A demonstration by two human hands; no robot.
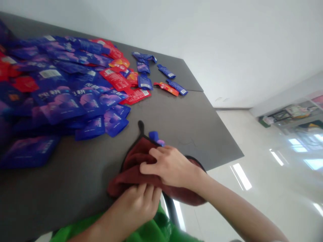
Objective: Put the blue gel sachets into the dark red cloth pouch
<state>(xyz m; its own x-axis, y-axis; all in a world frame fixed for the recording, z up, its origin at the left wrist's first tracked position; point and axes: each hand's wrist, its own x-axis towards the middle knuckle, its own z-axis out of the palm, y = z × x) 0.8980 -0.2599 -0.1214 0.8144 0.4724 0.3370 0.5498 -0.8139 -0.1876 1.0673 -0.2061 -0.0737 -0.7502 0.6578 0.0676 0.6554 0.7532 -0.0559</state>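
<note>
Head cam: R hand [168, 166], fingers curled nearly closed, grips brown cloth [138, 173] at near edge of bench [186, 124]; L hand [145, 201], fingers curled tight, holds its lower fold. Blue pouch [153, 135] pokes out past cloth; pouch pile [68, 84] to L, w/ blue & red packs.

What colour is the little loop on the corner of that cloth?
The loop is black, and it shows best in the head view.

I note bright, diffuse light, with sharp white glare streaks on the glossy floor [234, 141]. Soft shadow darkens the worktop [202, 124] at lower left. The packets [60, 104] look smeared leftward; the right edge appears stretched and blurred.
</note>
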